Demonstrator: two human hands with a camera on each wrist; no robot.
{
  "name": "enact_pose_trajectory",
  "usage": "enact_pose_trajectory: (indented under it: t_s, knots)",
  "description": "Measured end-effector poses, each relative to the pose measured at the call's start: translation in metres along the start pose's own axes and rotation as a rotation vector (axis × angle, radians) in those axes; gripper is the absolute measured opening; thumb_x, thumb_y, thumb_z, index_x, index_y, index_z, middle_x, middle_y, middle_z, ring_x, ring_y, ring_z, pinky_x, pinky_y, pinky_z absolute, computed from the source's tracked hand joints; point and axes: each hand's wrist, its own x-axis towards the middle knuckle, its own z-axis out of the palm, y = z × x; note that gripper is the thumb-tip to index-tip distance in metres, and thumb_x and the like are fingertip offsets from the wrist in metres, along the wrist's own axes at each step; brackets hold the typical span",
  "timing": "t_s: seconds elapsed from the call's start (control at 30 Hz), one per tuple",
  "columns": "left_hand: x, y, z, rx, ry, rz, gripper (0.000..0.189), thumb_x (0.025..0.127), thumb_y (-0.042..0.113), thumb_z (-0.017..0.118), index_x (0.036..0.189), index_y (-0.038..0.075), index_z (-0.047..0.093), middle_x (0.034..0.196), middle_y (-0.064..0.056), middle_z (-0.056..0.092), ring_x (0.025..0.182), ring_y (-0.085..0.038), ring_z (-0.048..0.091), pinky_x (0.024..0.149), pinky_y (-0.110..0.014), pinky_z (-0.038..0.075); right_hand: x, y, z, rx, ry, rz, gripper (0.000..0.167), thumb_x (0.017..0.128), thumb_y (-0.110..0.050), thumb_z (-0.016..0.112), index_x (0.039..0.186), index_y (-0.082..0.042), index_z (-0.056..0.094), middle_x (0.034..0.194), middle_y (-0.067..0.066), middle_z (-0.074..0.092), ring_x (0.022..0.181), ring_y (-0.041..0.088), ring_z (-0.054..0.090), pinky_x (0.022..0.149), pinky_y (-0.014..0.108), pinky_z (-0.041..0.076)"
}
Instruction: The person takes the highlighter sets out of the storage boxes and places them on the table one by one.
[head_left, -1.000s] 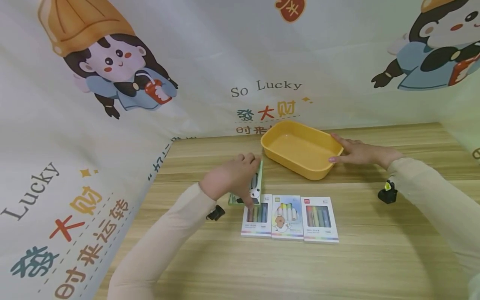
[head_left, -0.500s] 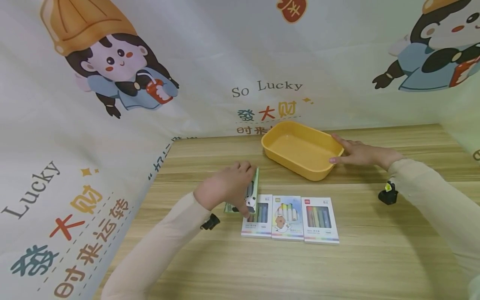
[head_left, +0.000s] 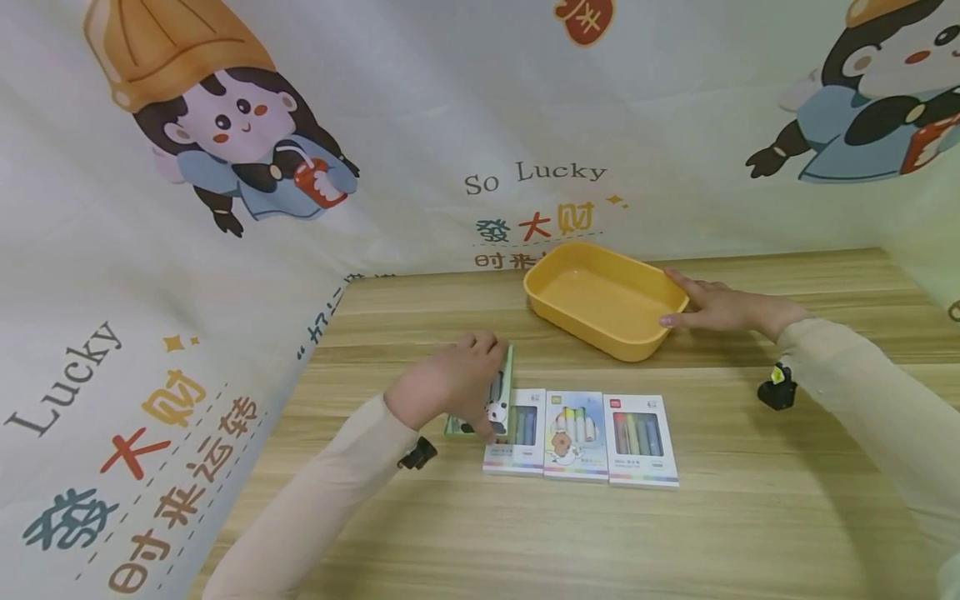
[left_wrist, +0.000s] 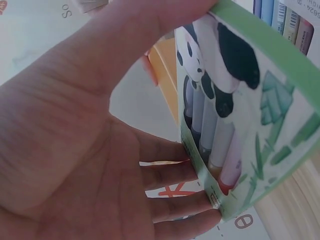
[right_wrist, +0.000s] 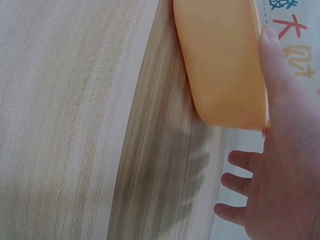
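Observation:
My left hand [head_left: 448, 380] grips a green panda marker box [head_left: 498, 412], thumb on the near edge and fingers on the far one. In the left wrist view the panda marker box [left_wrist: 237, 107] is tilted, with several markers showing through its window. It overlaps the left one of three white marker boxes lying side by side: the left box [head_left: 513, 458], the middle box [head_left: 575, 433] and the right box [head_left: 641, 437]. My right hand [head_left: 716, 307] rests at the right end of a yellow basin [head_left: 607, 304], thumb on the rim [right_wrist: 263, 65] and fingers extended.
The wood-grained table [head_left: 585, 542] meets a printed cloth backdrop [head_left: 420, 125] at the back and left. Just in front of the backdrop stands the yellow basin. Small black devices sit at both wrists, on the left cuff [head_left: 417, 454] and right cuff [head_left: 777, 387].
My left hand has moved the panda marker box a little left and toward me, near the left white box. My right hand and the yellow basin have stayed in place.

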Motion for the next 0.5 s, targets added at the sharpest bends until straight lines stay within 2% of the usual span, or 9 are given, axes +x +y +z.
enact_pose_trajectory:
  t_s: [0.23, 0.5]
  knots:
    - [-0.003, 0.001, 0.007, -0.013, -0.002, -0.015, 0.131, 0.062, 0.057, 0.088, 0.157, 0.003, 0.017, 0.163, -0.017, 0.024, 0.149, -0.037, 0.028, 0.123, -0.046, 0.03, 0.0, -0.002, 0.0, 0.008, -0.003, 0.004, 0.101, 0.094, -0.058, 0.054, 0.159, -0.014, -0.009, 0.162, 0.033, 0.005, 0.144, 0.061, 0.01, 0.113, 0.077, 0.011]
    - [-0.008, -0.001, 0.015, -0.043, 0.015, 0.001, 0.132, 0.06, 0.056, 0.09, 0.157, 0.001, 0.018, 0.162, -0.019, 0.025, 0.149, -0.037, 0.029, 0.123, -0.048, 0.03, -0.001, -0.003, -0.001, -0.002, 0.007, -0.012, 0.101, 0.094, -0.057, 0.055, 0.159, -0.012, -0.008, 0.161, 0.034, 0.007, 0.143, 0.062, 0.013, 0.114, 0.077, 0.013]
